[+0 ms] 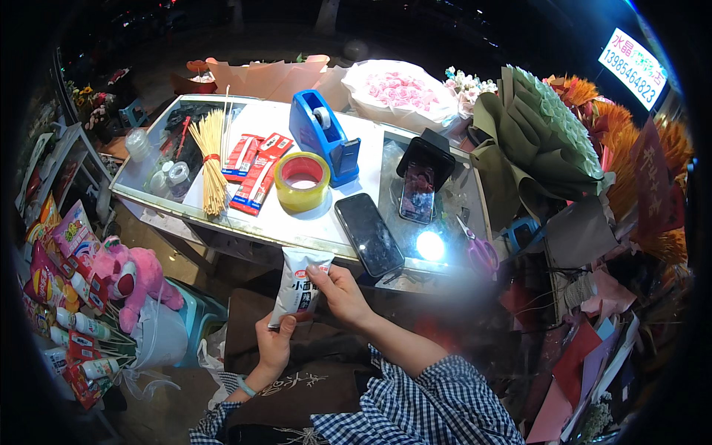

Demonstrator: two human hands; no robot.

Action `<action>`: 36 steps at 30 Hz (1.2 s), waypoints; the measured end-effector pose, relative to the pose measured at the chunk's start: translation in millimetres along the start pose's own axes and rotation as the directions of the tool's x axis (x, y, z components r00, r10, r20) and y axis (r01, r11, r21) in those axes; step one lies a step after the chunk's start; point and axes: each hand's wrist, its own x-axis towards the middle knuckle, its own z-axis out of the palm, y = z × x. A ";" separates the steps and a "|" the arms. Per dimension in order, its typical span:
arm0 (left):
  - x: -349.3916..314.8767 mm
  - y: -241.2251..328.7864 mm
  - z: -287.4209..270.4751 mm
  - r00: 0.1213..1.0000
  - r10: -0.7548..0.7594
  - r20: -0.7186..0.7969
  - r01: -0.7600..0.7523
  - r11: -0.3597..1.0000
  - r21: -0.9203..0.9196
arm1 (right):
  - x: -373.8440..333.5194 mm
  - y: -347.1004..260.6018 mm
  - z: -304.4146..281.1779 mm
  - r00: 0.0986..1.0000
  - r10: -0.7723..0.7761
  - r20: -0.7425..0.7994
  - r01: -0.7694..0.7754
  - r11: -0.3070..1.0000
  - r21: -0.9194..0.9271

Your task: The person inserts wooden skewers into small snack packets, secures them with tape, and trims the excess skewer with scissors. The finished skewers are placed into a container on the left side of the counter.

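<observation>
I see a dark night street bg, white glass-topped table [311, 230], teal stool [194, 311] below, lit sign [633, 68] upper right.

Table [297, 226]: tape roll [302, 180], phone [368, 233], skewers [211, 159].

A white packet [298, 285] with a dark panel sits between hands in blue-and-white checked sleeves [437, 397]. On the white table [252, 122]: a blue dispenser [322, 133], yellow tape [302, 180], red wrappers [256, 167], pale sticks [211, 159] and a black phone [368, 233]. A pink plush [133, 278] stands beside it.
</observation>
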 end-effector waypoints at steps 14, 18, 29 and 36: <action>-4.3 -8.4 -9.7 0.996 -0.086 0.017 0.086 0.995 0.041 | 0.4 1.1 -3.7 0.993 0.095 0.074 -0.093 0.995 -0.037; -3.3 -13.1 -8.8 0.997 -0.076 0.011 0.076 0.997 0.024 | 1.1 4.2 -1.0 0.999 0.034 0.016 -0.034 0.999 -0.027; -2.6 -11.1 -11.7 0.983 -0.175 0.053 0.179 0.979 -0.100 | 0.3 3.9 -0.4 0.998 0.054 0.018 -0.054 0.998 -0.021; -0.6 -4.6 -14.5 0.970 -0.224 0.091 0.231 0.971 -0.062 | 0.1 3.0 -2.2 0.997 0.072 -0.004 -0.071 0.996 0.047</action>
